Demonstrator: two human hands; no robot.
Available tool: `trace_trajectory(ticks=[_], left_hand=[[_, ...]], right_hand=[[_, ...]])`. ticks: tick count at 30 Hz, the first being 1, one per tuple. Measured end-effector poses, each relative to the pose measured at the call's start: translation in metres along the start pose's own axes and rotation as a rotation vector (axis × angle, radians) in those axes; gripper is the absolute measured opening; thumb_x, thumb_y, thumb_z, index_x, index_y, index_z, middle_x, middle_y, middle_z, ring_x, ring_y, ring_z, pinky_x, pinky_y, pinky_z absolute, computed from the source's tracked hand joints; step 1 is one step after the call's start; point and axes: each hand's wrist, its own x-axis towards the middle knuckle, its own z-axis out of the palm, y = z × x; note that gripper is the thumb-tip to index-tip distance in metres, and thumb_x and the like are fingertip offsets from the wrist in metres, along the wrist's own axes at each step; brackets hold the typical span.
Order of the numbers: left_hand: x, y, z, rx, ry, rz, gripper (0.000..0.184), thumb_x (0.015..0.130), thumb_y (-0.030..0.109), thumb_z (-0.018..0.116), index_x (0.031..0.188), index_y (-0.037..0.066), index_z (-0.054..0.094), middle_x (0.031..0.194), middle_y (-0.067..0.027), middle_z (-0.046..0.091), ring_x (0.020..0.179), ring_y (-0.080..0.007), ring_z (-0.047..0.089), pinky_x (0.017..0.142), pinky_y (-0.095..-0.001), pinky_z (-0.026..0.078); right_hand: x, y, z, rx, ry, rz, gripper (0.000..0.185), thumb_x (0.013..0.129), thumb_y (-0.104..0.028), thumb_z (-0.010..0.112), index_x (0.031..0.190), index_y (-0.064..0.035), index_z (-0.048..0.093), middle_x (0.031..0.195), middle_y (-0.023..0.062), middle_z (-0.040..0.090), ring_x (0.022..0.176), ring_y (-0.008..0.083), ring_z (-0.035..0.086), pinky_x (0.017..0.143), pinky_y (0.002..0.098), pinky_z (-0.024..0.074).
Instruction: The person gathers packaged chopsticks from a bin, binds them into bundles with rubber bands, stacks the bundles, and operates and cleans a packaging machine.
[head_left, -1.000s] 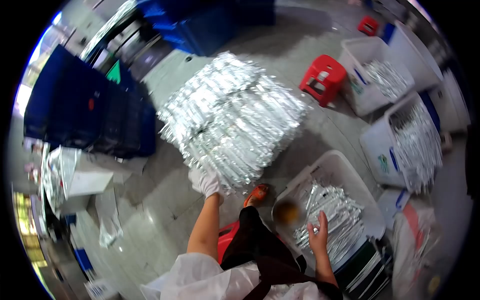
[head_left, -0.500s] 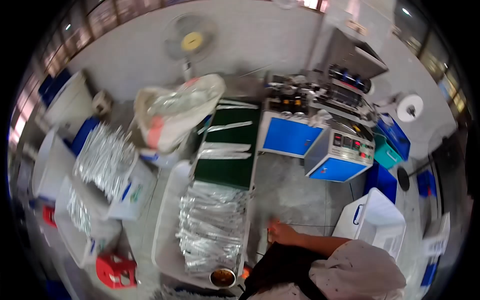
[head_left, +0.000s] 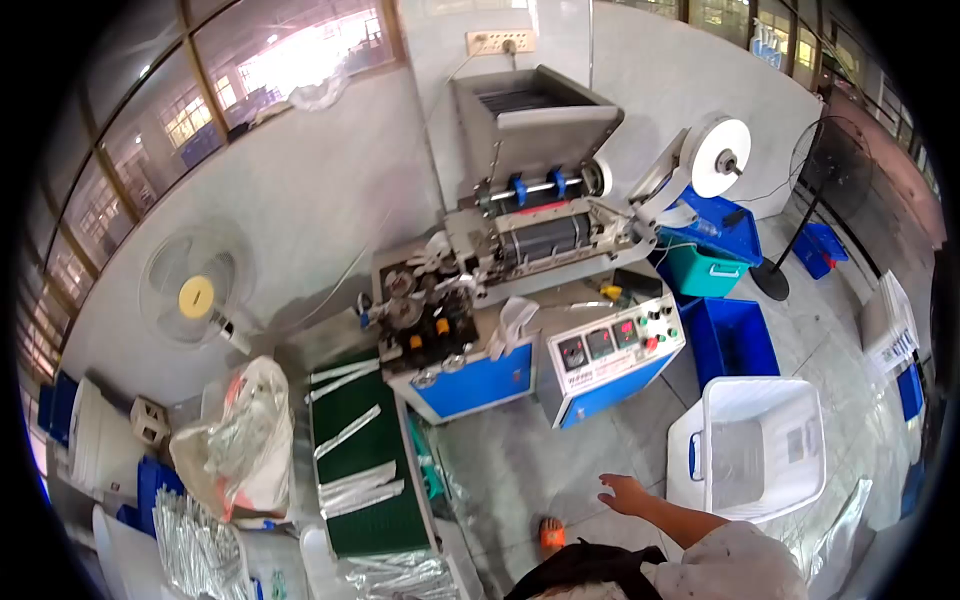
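Observation:
My bare right hand (head_left: 625,495) hangs over the grey floor with its fingers apart, holding nothing. It is left of an open white plastic bin (head_left: 690,490) and touches nothing. My left hand is not in view. An orange shoe (head_left: 551,533) shows on the floor to the left of my right hand. Ahead stands a machine with a control box (head_left: 610,350) and blue cabinet doors; a white cloth or glove (head_left: 514,322) lies at its front edge.
At left, a green conveyor belt (head_left: 350,440) bears silvery strips, beside a white sack (head_left: 262,440), bins of strips and a fan (head_left: 196,298). A blue bin (head_left: 735,340), a teal bin (head_left: 705,272) and a black standing fan (head_left: 825,175) are at right.
The view has swung right, from the silvery pile to the machine and white bin. My gloved left hand has left the view. My right hand has moved away from the tub of strips.

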Motion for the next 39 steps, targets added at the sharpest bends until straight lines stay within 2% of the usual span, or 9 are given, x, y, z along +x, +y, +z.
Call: trace_trajectory(ticks=[7,11,13,17,23,27,28,32,39], left_hand=[[0.041,0.118,0.092,-0.063,-0.538,0.166,0.034,0.09,0.03,0.046,0.099,0.0,0.058,0.074,-0.009,0.057,0.073,-0.0138,0.051,0.066,-0.0276,0.042],[0.066,0.278,0.134,-0.267,-0.623,0.144,0.033,0.089,0.03,0.049,0.106,0.004,0.056,0.085,-0.0084,0.056,0.078,-0.0123,0.053,0.07,-0.0256,0.043],[0.114,0.319,0.176,-0.011,-0.593,0.615,0.048,0.092,0.033,0.033,0.124,-0.001,0.04,0.112,-0.0194,0.052,0.096,-0.0372,0.051,0.078,-0.0415,0.04],[0.125,0.507,0.255,-0.151,-0.284,1.26,0.031,0.091,0.013,0.033,0.109,-0.004,0.051,0.104,-0.0195,0.057,0.095,-0.0353,0.053,0.082,-0.0402,0.04],[0.089,0.726,0.349,-0.452,-0.136,1.701,0.018,0.08,0.008,0.055,0.096,-0.001,0.058,0.094,-0.0174,0.059,0.088,-0.032,0.056,0.09,-0.0389,0.04],[0.088,0.753,0.424,-0.071,0.411,1.78,0.018,0.076,0.011,0.061,0.06,0.003,0.057,0.058,-0.0118,0.056,0.057,-0.0272,0.054,0.072,-0.0369,0.049],[0.088,0.759,0.428,-0.145,0.501,1.848,0.031,0.073,0.011,0.063,0.047,0.007,0.048,0.043,-0.008,0.044,0.042,-0.0254,0.045,0.058,-0.0354,0.05],[0.099,0.758,0.447,-0.081,0.631,1.811,0.025,0.069,0.007,0.064,0.051,0.009,0.048,0.044,-0.0055,0.039,0.044,-0.0254,0.049,0.05,-0.0319,0.049],[0.103,0.753,0.443,0.099,0.666,1.832,0.027,0.067,0.007,0.061,0.05,0.011,0.041,0.042,-0.0023,0.039,0.043,-0.0246,0.049,0.052,-0.0322,0.048]], right_hand=[[0.073,0.015,-0.083,0.304,0.195,-0.026,0.035,0.078,-0.023,0.058,0.108,-0.0051,0.054,0.099,0.0098,0.062,0.088,0.0279,0.059,0.078,0.0367,0.0466],[0.098,0.017,-0.123,0.021,0.303,-0.058,0.033,0.078,-0.023,0.06,0.106,-0.0054,0.056,0.098,0.0095,0.063,0.086,0.0283,0.06,0.076,0.0366,0.0472],[0.106,0.02,-0.148,0.052,0.388,-0.022,0.034,0.078,-0.024,0.06,0.106,-0.0053,0.056,0.098,0.0122,0.062,0.086,0.0311,0.059,0.077,0.0375,0.0468],[0.127,0.033,-0.235,0.02,0.597,0.043,0.034,0.076,-0.025,0.062,0.103,-0.0053,0.058,0.097,0.0167,0.061,0.08,0.0334,0.059,0.071,0.04,0.0472],[0.202,0.072,-0.424,-0.145,0.83,-0.034,0.033,0.078,-0.023,0.062,0.105,-0.0048,0.057,0.1,0.0171,0.06,0.088,0.0319,0.06,0.075,0.0378,0.047],[0.273,0.115,-0.567,-0.388,1.06,-0.149,0.033,0.077,-0.025,0.064,0.106,-0.0102,0.058,0.093,0.0163,0.062,0.081,0.0316,0.06,0.071,0.0365,0.0477],[0.288,0.119,-0.603,-0.357,1.003,0.077,0.034,0.078,-0.027,0.063,0.108,-0.0127,0.057,0.093,0.0169,0.062,0.081,0.0316,0.06,0.071,0.037,0.0477],[0.341,0.166,-0.73,-0.778,1.175,-0.125,0.036,0.083,-0.038,0.054,0.113,-0.0181,0.053,0.093,0.0184,0.061,0.083,0.0362,0.059,0.069,0.0406,0.0473],[0.398,0.256,-0.817,-1.065,0.894,-0.251,0.026,0.089,-0.025,0.043,0.097,-0.0071,0.059,0.102,0.0088,0.058,0.097,0.0257,0.054,0.082,0.0339,0.0431]])
